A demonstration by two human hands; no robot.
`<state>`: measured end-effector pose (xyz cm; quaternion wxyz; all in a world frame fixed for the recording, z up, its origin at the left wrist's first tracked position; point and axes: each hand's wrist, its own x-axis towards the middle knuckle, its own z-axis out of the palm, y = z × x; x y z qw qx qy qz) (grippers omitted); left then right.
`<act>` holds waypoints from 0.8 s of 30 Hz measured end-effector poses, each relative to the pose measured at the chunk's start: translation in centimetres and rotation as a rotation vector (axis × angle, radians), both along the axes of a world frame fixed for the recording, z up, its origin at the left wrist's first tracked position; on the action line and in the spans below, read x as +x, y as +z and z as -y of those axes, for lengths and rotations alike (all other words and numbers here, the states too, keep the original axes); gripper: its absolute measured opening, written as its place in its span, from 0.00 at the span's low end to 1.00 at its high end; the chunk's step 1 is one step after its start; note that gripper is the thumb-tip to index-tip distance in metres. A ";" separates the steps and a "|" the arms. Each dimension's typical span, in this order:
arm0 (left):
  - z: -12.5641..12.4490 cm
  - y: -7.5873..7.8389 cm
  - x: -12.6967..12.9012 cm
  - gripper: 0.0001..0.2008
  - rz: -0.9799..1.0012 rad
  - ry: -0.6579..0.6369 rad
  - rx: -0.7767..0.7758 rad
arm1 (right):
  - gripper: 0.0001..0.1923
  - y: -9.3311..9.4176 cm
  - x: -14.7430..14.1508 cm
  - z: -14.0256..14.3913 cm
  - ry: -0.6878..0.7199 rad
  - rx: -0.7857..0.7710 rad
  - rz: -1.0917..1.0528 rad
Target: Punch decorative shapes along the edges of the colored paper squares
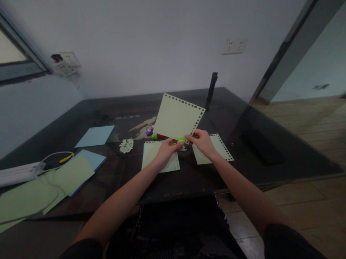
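A pale yellow-green sheet of paper (177, 116) is held up at a tilt above the table, with rows of small punched holes along its top and right edges. My right hand (201, 141) pinches its lower right corner. At the bottom edge, my left hand (168, 149) is closed on a small bright green craft punch (181, 139), which meets the paper. Beneath my left hand lies another punched sheet (151, 155). A third punched sheet (215, 148) rests under my right wrist. Behind the held paper sit purple, green and red craft punches (150, 131), partly covered.
Paper cut-outs (126, 146) form a little pile on the dark table (125, 181). Leftward lie blue sheets (95, 136), green sheets (73, 173) and a white power strip (13, 175) with its cable. A black upright object (211, 91) stands behind; a dark flat object (261, 146) lies right.
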<state>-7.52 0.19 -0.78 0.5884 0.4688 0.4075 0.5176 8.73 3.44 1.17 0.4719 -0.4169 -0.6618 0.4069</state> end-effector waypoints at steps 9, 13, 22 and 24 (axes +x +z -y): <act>0.0 -0.1 0.0 0.20 -0.019 0.000 0.017 | 0.13 -0.4 -0.1 -0.2 -0.003 -0.020 -0.012; 0.0 -0.1 0.0 0.21 -0.070 0.002 0.035 | 0.15 -0.4 0.0 -0.2 0.005 -0.015 -0.004; 0.1 0.0 -0.1 0.19 -0.032 0.007 0.002 | 0.14 -0.2 -0.1 -0.1 -0.008 -0.007 0.003; 0.1 0.0 0.0 0.18 -0.012 0.015 -0.004 | 0.14 -0.1 0.0 -0.1 -0.006 -0.012 0.003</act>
